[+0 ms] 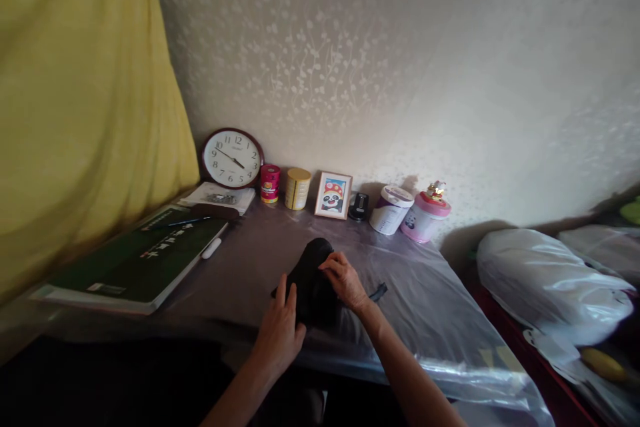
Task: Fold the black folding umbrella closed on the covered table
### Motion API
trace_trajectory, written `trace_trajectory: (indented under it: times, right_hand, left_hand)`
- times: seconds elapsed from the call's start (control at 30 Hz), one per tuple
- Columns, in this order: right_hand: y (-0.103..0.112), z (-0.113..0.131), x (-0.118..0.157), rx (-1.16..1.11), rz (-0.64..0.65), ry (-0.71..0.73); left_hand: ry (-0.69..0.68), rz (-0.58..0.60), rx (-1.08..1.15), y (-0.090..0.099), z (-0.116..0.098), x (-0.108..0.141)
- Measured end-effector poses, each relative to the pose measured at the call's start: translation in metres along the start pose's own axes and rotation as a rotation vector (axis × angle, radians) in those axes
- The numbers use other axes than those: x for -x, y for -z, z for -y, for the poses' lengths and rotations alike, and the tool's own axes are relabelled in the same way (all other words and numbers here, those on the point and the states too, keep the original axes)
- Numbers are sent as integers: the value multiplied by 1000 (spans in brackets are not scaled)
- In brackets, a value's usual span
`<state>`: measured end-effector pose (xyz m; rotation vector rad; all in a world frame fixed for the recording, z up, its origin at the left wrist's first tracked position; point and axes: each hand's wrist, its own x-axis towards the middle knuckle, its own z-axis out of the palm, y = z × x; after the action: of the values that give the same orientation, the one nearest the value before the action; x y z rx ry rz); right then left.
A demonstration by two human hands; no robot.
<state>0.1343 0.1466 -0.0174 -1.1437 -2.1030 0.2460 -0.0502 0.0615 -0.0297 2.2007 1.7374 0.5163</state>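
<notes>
A black object [313, 280], too dark to make out in detail, lies on the grey covered table [240, 267] near its front middle. My left hand [280, 327] rests against its lower left side, fingers apart and pointing forward. At its upper right, my right hand [345, 280] has thumb and fingertips pinched together at the surface; what they grip, if anything, is too small to name. A short dark strap-like piece [379, 291] shows just right of my right wrist.
Along the wall stand a clock [233, 158], red tin [270, 183], yellow tin [298, 189], panda frame [333, 195], small black item [359, 207] and two tubs [391, 210]. A large green book [145, 253] lies left; plastic bags [550, 287] sit right.
</notes>
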Motion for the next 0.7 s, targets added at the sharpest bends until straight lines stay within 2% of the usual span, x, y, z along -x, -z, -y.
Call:
trace_trajectory:
  times: [0.27,0.5,0.7]
  right_hand:
    - [-12,6,-19,-66,5,73]
    - [-23,9,-30,33,92,94]
    - [-27,12,-32,95,95,104]
  left_hand:
    - [-34,28,-27,6,6,-3]
    - [-42,18,-23,3,10,-3]
    - [-56,-43,-1,2,7,1]
